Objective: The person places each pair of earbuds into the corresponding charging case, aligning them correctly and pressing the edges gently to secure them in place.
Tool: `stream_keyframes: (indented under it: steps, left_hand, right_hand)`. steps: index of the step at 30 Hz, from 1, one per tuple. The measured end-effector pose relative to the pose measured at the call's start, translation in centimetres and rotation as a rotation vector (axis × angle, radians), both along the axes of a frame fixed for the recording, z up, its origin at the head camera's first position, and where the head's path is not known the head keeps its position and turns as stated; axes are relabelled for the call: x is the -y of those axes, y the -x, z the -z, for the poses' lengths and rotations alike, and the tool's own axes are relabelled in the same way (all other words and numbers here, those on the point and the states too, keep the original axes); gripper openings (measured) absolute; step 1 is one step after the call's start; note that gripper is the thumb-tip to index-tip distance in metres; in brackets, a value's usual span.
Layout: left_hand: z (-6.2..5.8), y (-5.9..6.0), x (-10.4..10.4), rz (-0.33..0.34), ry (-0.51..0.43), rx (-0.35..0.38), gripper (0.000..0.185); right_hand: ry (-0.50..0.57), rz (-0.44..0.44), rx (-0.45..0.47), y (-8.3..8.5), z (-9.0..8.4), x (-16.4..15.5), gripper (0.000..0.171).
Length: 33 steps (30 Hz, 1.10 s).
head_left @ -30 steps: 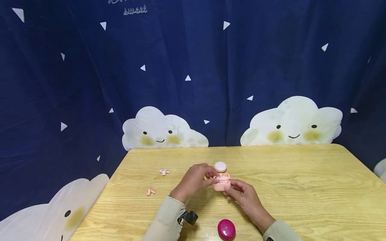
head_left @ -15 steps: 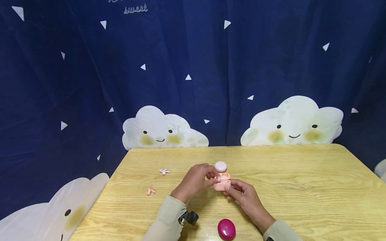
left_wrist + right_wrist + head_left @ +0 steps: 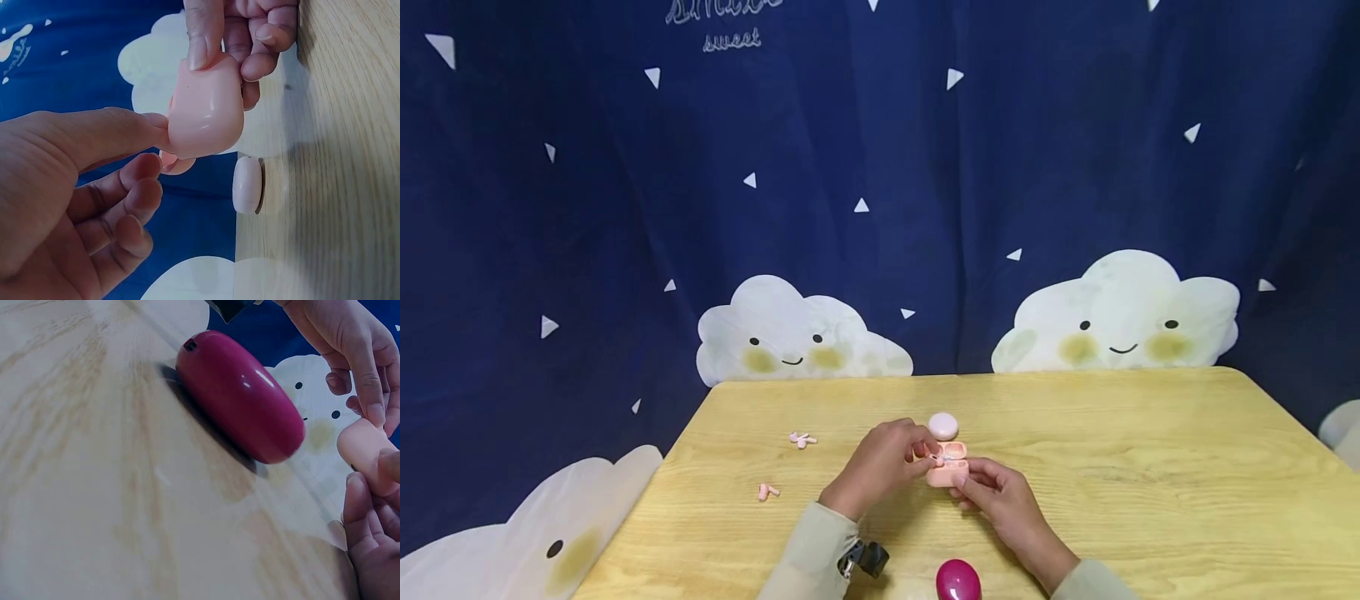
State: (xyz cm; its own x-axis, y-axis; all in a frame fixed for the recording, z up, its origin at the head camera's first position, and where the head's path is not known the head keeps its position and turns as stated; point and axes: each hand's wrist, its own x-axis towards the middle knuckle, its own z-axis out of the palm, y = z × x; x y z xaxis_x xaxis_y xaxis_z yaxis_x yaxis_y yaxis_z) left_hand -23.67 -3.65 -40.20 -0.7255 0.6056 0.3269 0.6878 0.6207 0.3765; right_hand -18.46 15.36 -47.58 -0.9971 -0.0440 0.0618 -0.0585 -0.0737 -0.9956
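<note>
Both hands shifted slightly; head view alone shows loose earbuds (image 3: 802,439).

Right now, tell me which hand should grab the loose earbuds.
Left. The left hand is on the side of both loose earbuds, and only its fingertips are at the open pink case; the right hand grips that case.

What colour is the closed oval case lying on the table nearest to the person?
Glossy magenta, a deep pink-red; the oval case shows best in the right wrist view.
</note>
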Motion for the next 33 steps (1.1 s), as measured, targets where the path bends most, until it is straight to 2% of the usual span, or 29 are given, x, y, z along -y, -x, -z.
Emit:
stream_keyframes:
  steps: [7,19,29,33]
  left_hand:
    - [0.2,-0.2,0.3,-0.001,-0.022,-0.025,0.007]
    - [-0.5,-0.2,0.8,-0.002,-0.009,0.004,0.006]
    - [-2.1,0.6,3.5,-0.024,0.018,0.088,0.005]
    - [-2.5,0.7,4.6,-0.050,-0.005,0.084,0.006]
  right_hand:
    - [-0.002,-0.013,-0.002,0.1,0.0,0.2,0.039]
    - [-0.007,0.028,0.020,0.1,0.2,0.2,0.036]
    - [-0.002,0.033,0.035,0.1,0.1,0.0,0.036]
    - [-0.012,0.031,0.028,0.0,0.1,0.0,0.037]
